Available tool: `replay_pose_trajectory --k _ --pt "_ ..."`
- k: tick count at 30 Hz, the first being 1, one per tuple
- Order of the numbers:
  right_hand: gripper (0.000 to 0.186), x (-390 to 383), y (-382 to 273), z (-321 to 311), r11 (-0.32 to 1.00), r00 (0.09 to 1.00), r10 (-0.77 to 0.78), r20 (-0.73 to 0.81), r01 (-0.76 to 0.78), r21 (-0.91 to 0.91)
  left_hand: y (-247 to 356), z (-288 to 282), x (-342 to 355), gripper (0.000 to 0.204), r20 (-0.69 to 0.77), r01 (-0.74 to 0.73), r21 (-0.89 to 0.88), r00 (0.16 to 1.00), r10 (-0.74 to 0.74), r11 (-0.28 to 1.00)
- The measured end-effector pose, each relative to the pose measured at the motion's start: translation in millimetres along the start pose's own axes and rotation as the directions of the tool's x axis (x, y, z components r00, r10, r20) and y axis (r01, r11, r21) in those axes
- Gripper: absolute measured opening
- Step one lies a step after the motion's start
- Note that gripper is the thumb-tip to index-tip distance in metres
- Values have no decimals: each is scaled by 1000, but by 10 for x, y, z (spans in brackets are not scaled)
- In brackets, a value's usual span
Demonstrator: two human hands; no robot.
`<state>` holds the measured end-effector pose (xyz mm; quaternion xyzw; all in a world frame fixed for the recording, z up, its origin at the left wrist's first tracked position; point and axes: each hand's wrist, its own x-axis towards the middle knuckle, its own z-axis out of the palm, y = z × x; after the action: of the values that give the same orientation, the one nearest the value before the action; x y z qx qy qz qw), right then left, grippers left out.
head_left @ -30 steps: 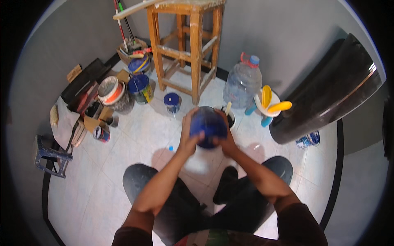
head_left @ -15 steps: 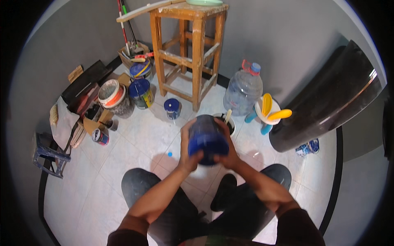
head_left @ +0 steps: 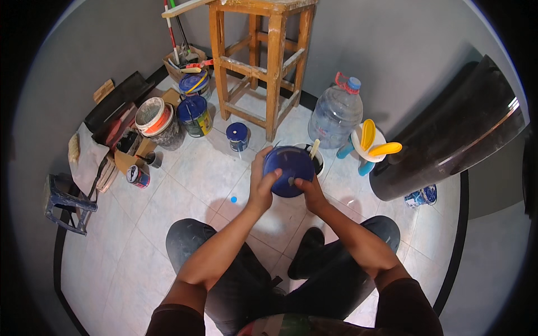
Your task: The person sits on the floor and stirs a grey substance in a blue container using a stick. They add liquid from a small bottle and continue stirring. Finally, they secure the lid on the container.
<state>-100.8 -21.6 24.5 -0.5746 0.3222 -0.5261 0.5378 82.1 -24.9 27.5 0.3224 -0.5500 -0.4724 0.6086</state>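
Note:
Between my knees, I hold up a round tub with a dark blue lid (head_left: 290,163), its lid turned toward me. My left hand (head_left: 261,185) grips its left side, the thumb lying on the lid. On the opposite side my right hand (head_left: 314,195) is closed round the edge, with its thumb also pressing the lid. The rest of the tub is hidden below the lid. Just beyond it, partly covered, stands a white pot (head_left: 320,166) with dark contents and a pale stick (head_left: 314,149) in it. A small blue-lidded tub (head_left: 237,140) stands on the floor further left.
A wooden stool (head_left: 274,73) stands ahead, beside a large clear water bottle (head_left: 336,115). A white stool with yellow tops (head_left: 370,143) and a dark leaning cylinder (head_left: 443,134) are at right. Paint buckets (head_left: 194,117) line the left. A blue cap (head_left: 233,199) lies on the tiles.
The tub has gone from a blurred, tilted pose to a steadier one with its lid facing me. Both hands still grip it, slightly higher in view.

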Motion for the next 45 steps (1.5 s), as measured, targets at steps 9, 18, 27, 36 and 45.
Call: replay_pose_trajectory --k 9,18,27,36,45 --pt "116 288 -171 -16 883 916 -389 100 402 -242 136 23 75 93 -35 -253 31 966 255 967" --pt "115 135 -53 1 997 1000 4 -24 -6 -83 123 2 94 104 -54 155 -46 986 -158 987" --pt "97 282 -244 7 885 883 466 -59 -464 48 36 -40 166 78 -72 354 -193 925 -373 915" --pt "110 290 -361 107 990 989 -141 49 142 -12 269 71 169 88 -82 -61 177 994 77 982" --pt "84 -15 453 -75 944 967 234 -102 -201 261 334 -13 244 68 -9 -254 473 956 293 844"
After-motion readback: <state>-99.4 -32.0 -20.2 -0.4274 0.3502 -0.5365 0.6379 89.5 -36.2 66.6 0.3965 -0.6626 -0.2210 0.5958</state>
